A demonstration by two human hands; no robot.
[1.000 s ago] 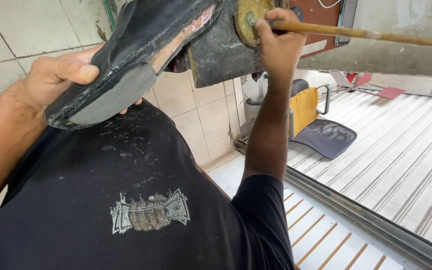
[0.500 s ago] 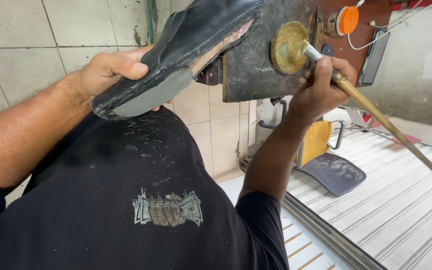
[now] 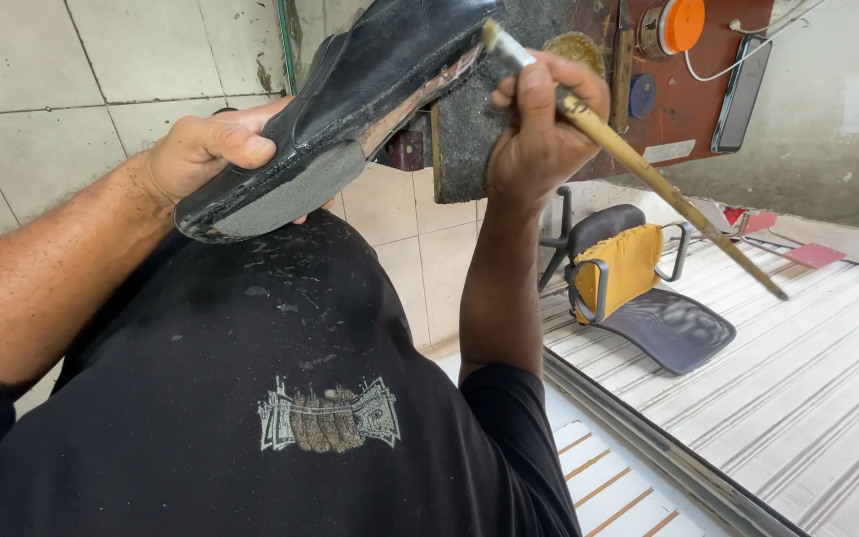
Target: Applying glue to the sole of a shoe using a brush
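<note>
Up close, the right hand [image 3: 539, 139] is closed around a long wooden-handled brush [image 3: 648, 174], its tip pointing up-left at the black shoe [image 3: 350, 89]. The left hand [image 3: 206, 149] grips that shoe's heel, its length slanting upward toward the brush.

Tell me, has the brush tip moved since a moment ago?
Yes. The brush tip left the round tin and now touches the black shoe in the left hand.

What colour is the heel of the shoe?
Grey heel on a black shoe, head view.
</note>
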